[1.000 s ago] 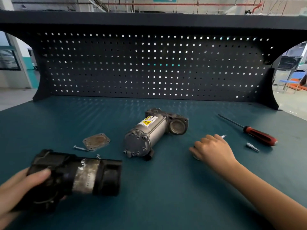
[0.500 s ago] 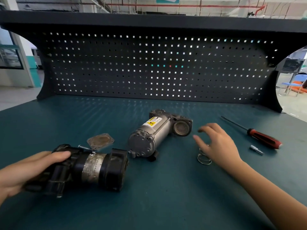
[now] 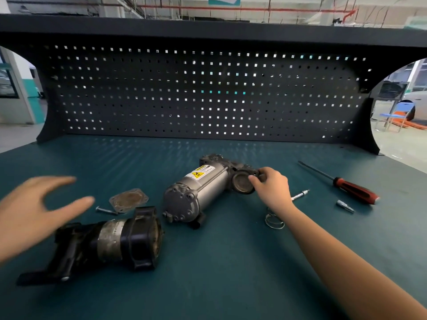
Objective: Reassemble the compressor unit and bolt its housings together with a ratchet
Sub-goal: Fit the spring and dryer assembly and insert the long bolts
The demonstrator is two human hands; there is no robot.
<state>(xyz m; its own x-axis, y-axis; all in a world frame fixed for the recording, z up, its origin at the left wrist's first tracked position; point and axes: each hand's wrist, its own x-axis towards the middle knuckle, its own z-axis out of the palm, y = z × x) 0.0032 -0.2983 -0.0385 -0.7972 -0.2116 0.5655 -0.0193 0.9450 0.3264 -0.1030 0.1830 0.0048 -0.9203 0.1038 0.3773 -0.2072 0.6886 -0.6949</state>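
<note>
A grey compressor motor (image 3: 203,192) with a yellow warning label lies mid-table. My right hand (image 3: 272,188) grips its round open port end at the right. The black housing (image 3: 108,241) with a worn metal band lies on the table at the near left. My left hand (image 3: 34,211) hovers above it, blurred, fingers spread and holding nothing. A flat gasket plate (image 3: 128,200) and a bolt (image 3: 106,210) lie between the two parts. A wire spring (image 3: 273,221) lies by my right wrist.
A red-handled screwdriver (image 3: 353,189) lies at the right, with a small bit (image 3: 344,206) near it and a silver pin (image 3: 300,195) beside my right hand. A dark pegboard (image 3: 208,93) closes the back of the green table (image 3: 231,273).
My left hand set the black housing down on the table and lifted off it. My right hand moved from near the spring up to the motor's port end and took hold.
</note>
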